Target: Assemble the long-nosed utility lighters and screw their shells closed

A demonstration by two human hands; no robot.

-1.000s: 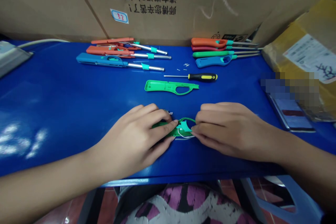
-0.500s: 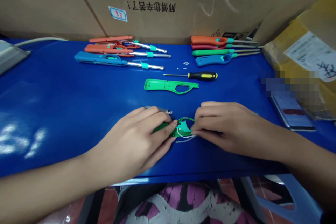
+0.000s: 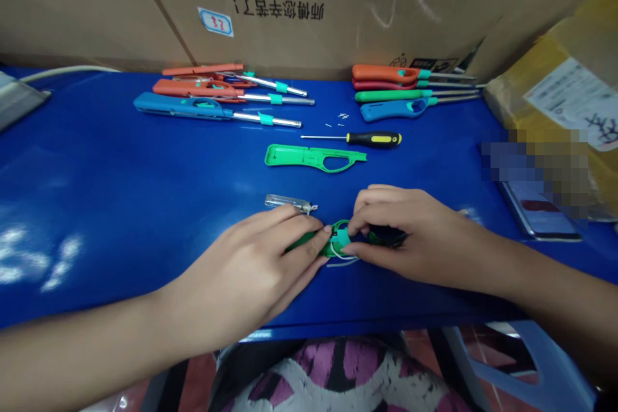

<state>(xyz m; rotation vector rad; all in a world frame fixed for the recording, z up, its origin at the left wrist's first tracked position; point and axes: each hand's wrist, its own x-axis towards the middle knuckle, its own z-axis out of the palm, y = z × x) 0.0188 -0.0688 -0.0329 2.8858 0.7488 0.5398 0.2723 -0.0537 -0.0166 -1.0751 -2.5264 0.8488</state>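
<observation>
My left hand (image 3: 261, 264) grips an open green lighter casing half (image 3: 300, 241) on the blue table, covering much of it. Closed around the casing's trigger end, my right hand (image 3: 410, 225) has its thumb and index finger on the teal trigger (image 3: 342, 237). White wire and a thin tube come out below the trigger. Just beyond my left fingers lies a clear fuel tank (image 3: 287, 201). Farther back is the other green casing half (image 3: 290, 156), hollow side up. A black and yellow screwdriver (image 3: 374, 139) lies behind it, near several tiny screws (image 3: 342, 117).
Orange and blue lighters with metal barrels (image 3: 193, 105) lie at back left. Several more lighters (image 3: 386, 109) are stacked at back right. A cardboard box (image 3: 270, 38) walls off the back. A phone (image 3: 541, 206) and a taped yellow parcel (image 3: 535, 103) sit at right.
My right thumb and index finger have shifted left onto the teal trigger. My left hand has moved slightly, so more of the clear tank shows.
</observation>
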